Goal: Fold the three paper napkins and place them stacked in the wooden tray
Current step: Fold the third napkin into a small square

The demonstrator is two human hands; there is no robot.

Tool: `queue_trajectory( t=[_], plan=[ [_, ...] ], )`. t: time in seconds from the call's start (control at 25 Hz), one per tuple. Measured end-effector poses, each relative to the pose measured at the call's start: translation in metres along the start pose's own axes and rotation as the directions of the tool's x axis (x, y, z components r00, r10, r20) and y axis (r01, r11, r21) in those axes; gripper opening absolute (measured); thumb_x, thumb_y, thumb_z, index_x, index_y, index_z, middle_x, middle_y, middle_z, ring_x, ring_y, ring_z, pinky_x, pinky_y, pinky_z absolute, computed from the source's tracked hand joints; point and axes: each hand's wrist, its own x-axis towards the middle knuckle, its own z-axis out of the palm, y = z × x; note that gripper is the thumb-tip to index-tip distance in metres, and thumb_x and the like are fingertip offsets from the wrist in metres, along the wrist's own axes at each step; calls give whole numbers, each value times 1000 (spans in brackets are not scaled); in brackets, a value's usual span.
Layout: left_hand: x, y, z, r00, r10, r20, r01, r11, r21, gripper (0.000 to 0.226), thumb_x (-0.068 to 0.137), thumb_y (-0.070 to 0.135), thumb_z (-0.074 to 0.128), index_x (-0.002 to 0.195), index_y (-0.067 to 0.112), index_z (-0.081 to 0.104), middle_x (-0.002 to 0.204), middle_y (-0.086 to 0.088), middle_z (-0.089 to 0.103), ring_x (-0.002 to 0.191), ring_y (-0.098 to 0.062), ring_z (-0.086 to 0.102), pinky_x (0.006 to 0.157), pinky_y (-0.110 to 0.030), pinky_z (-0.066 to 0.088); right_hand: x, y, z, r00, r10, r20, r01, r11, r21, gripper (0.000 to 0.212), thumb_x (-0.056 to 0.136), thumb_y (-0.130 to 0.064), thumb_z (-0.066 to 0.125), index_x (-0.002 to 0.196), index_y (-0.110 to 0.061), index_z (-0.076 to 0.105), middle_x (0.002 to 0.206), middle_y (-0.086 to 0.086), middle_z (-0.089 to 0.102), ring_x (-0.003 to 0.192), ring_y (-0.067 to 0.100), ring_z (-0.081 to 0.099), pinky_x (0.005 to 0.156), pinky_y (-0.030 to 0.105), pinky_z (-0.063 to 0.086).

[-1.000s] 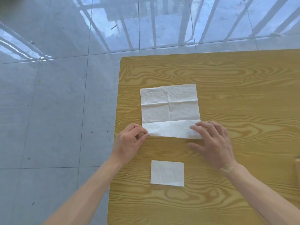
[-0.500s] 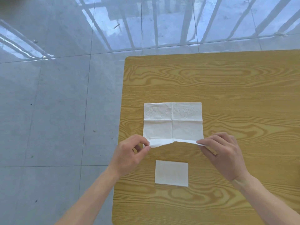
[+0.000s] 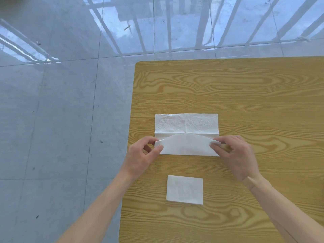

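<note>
A white paper napkin [image 3: 186, 126] lies spread on the wooden table [image 3: 245, 95], with its near edge lifted and curled over towards the far edge. My left hand [image 3: 140, 157] pinches the near left corner of this napkin. My right hand [image 3: 235, 155] pinches the near right corner. A second napkin [image 3: 184, 189], folded into a small rectangle, lies flat on the table nearer to me, between my forearms. The wooden tray is out of view.
The table's left edge [image 3: 130, 137] runs just beside my left hand, with grey tiled floor [image 3: 61, 120] beyond it. Window-bar reflections shine on the floor past the table's far edge.
Both hands took hold of the napkin's near corners, lifted the near edge and carried it away from me over the sheet. The folded napkin stayed where it was.
</note>
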Motion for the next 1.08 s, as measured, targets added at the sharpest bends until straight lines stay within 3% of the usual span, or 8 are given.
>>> queue_trajectory(
  t=[0.24, 0.36, 0.52, 0.76, 0.92, 1.0, 1.08],
  plan=[
    [17, -1, 6, 993, -35, -109, 46, 994, 102, 3, 88, 27, 72, 87, 29, 71, 79, 15, 69, 65, -4, 61, 61, -15, 49, 12, 2, -1, 999, 45, 18, -45, 999, -2, 6, 82, -23, 76, 88, -22, 75, 76, -10, 68, 86, 18, 58, 78, 44, 51],
    [24, -2, 6, 988, -74, -134, 92, 986, 136, 3, 87, 29, 73, 88, 27, 71, 79, 13, 69, 72, -3, 63, 67, -24, 53, 16, 3, -3, 999, 44, 3, -44, 999, -31, 11, 81, -21, 78, 91, -22, 75, 77, -11, 69, 86, 18, 58, 80, 45, 51],
    [28, -2, 5, 987, -19, -162, 61, 963, 261, 9, 85, 27, 76, 91, 27, 70, 79, 13, 67, 77, -5, 63, 67, -34, 57, 19, 6, -7, 999, 37, -1, -37, 994, -102, 17, 79, -24, 79, 95, -24, 74, 77, -12, 69, 86, 17, 56, 81, 48, 49],
    [28, 0, 3, 983, 20, -183, 39, 950, 309, 18, 83, 30, 77, 97, 27, 66, 77, 13, 63, 70, -4, 59, 61, -30, 55, 22, 11, -6, 999, 50, 6, -49, 989, -142, 22, 80, -25, 78, 100, -28, 71, 82, -14, 66, 89, 15, 54, 81, 49, 49],
    [32, 2, 0, 973, 164, -163, -83, 905, 418, 21, 83, 34, 76, 102, 27, 68, 91, 14, 62, 83, -6, 56, 61, -22, 47, 24, 11, -5, 997, -57, -48, 45, 973, -225, 28, 78, -26, 79, 106, -22, 73, 99, -3, 66, 99, 21, 49, 84, 47, 49],
    [39, 5, -1, 964, 248, -90, -172, 848, 501, 26, 82, 32, 77, 106, 25, 71, 100, 9, 64, 98, -13, 55, 70, -27, 47, 27, 10, -2, 991, -136, -14, 125, 944, -304, 32, 78, -28, 80, 109, -21, 74, 107, 1, 68, 105, 27, 50, 86, 48, 46],
    [46, 6, 0, 956, 294, -1, -242, 791, 561, 28, 81, 30, 79, 107, 22, 73, 103, 4, 66, 101, -19, 57, 79, -36, 48, 29, 9, 2, 984, -171, 46, 175, 914, -366, 33, 78, -29, 80, 109, -21, 74, 111, 1, 69, 109, 28, 50, 85, 45, 42]
  ],
)
